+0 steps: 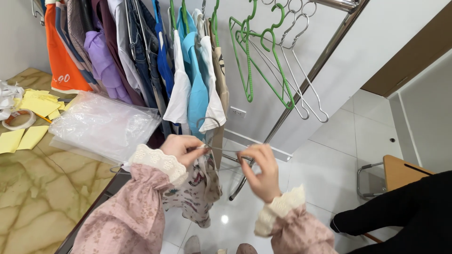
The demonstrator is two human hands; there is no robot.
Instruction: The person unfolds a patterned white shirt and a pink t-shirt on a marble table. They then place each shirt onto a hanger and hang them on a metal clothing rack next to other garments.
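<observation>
Pink floral sleeves with cream lace cuffs fill the near edge, one for each arm. On the left, a marbled tabletop carries yellow paper slips, a roll of tape and a crumpled clear plastic bag. Just right of the bag, the left hand pinches the shoulder of a thin wire hanger, thumb and fingertips clenched on the wire where a pale patterned garment drapes below it. The hanger's hook rises between the two hands, in front of the hanging clothes. The right hand grips the same hanger's other end, its fingers curled around the wire near the rack's slanted pole.

Farther back, a chrome clothes rack holds an orange top, a purple garment, dark jeans and white and turquoise shirts. Right of these hang empty green hangers and bare metal hangers. At the far right, a wooden chair stands on the white tiled floor, and another person's dark sleeve crosses the near right corner.
</observation>
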